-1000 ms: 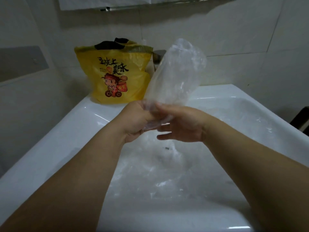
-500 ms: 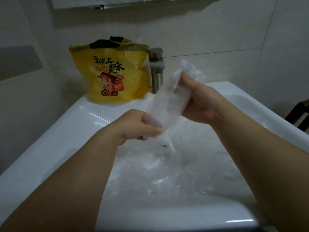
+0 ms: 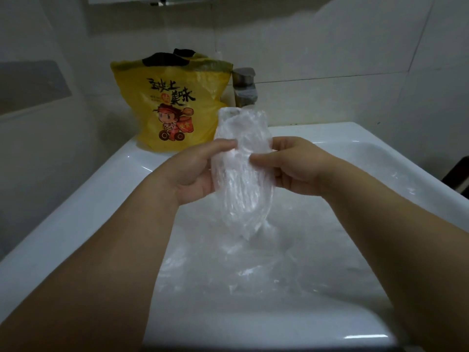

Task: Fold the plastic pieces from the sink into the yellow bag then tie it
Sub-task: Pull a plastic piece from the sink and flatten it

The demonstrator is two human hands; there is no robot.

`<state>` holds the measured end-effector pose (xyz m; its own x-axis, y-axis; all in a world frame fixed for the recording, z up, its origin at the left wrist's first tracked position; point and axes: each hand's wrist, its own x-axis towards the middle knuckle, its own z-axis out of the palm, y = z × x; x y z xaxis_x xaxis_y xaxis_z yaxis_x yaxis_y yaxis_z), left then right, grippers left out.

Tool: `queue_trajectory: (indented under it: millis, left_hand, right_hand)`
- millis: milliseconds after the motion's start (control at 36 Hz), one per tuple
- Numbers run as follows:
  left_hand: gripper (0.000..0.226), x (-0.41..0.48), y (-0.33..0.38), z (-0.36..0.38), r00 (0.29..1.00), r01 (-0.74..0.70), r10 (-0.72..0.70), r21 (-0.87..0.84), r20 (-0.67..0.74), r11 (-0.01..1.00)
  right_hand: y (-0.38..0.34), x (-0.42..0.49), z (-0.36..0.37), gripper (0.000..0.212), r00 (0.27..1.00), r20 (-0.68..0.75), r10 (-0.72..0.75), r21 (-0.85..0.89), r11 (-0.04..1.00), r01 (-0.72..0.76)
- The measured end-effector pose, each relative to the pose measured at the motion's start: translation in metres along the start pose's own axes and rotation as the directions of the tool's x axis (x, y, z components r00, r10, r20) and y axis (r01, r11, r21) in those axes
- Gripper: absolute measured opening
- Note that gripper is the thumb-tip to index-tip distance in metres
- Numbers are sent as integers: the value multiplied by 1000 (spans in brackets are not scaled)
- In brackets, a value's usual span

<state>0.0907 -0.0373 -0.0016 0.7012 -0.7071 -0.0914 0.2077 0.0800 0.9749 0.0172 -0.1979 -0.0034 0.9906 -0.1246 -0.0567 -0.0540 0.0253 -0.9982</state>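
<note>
Head view: your left grip (image 3: 195, 171) and right grip (image 3: 291, 168) both pinch the clear crinkled plastic piece (image 3: 243, 189) at mid-length, upright above the white ceramic sink (image 3: 76, 204). 0.5 s ago your right grip held its top end; it has dropped, so 1 fold appears under way. The yellow printed plastic bag (image 3: 172, 110) stands on the rim behind, untied.
</note>
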Motion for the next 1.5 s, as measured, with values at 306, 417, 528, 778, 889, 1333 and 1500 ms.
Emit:
queue_trajectory:
  millis: [306, 417, 528, 778, 889, 1333, 1500]
  left_hand:
    - [25, 3, 5, -8, 966, 149, -172, -125, -196, 981]
    - [22, 3, 2, -12, 947, 183, -218, -161, -235, 970]
    - [21, 2, 1, -12, 946, 184, -212, -135, -243, 974]
    - [12, 7, -3, -2, 964, -27, 34, 30, -264, 999]
    - [22, 5, -5, 6, 978, -117, 141, 155, -151, 981]
    - [33, -3, -6, 2, 994, -53, 19, 305, 110, 951]
    - [44, -2, 0, 3, 996, -31, 29, 20, 89, 999]
  right_hand:
    - [-6, -12, 12, 80, 943, 4, -332, -456, 839, 297]
    - [3, -15, 17, 79, 910, 193, -367, -756, 536, 376]
    - [-2, -20, 26, 28, 818, 252, -518, -799, 366, 478]
    - [-4, -15, 28, 45, 911, -55, -408, -584, 754, 302]
    - [-2, -9, 22, 38, 911, -198, -361, -504, 835, 221]
    - [-4, -7, 11, 53, 988, -145, -53, -1, 999, 53]
    - [-1, -2, 11, 58, 939, -264, -222, -254, 955, 154]
